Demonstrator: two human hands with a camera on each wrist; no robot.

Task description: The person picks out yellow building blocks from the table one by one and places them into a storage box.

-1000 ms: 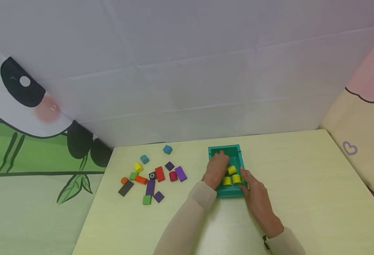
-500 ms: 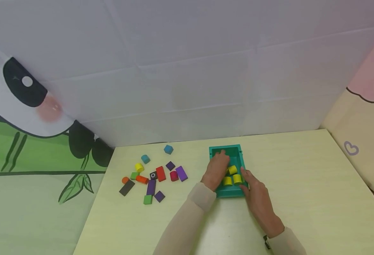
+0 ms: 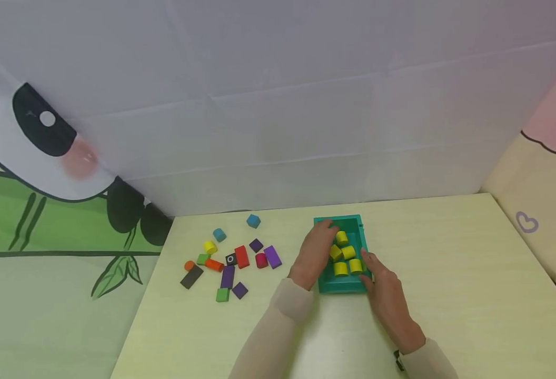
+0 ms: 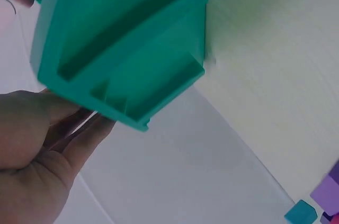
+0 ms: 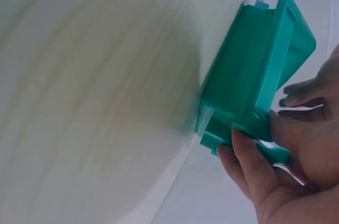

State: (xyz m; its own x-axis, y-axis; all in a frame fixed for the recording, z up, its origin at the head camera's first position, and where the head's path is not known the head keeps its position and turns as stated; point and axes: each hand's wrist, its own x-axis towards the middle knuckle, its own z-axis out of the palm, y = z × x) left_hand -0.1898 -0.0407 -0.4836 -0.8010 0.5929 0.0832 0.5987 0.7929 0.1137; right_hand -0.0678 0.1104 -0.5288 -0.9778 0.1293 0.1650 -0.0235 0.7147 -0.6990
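Observation:
A green toy tray (image 3: 339,288) stands on the table, holding several yellow blocks (image 3: 341,269), mostly cylinders. My left hand (image 3: 313,252) reaches over its left wall, fingers towards the far left corner. In the left wrist view, a gap shows between the thumb and fingers of the left hand (image 4: 32,155); the tray wall hides the fingertips. My right hand (image 3: 389,292) holds the tray's right side. The right wrist view shows the right hand (image 5: 275,181) pinching the tray rim, some fingers against the outer wall.
Left of the tray lie scattered blocks, among them a red block (image 3: 242,257), a purple block (image 3: 272,257), a dark grey block (image 3: 191,277) and a blue block (image 3: 253,221). A white cloth wall (image 3: 278,126) rises behind the table's back edge.
My left hand has drawn back left from inside the tray, and more yellow blocks show there. My right hand stays at the tray's right side. The head view has shifted slightly.

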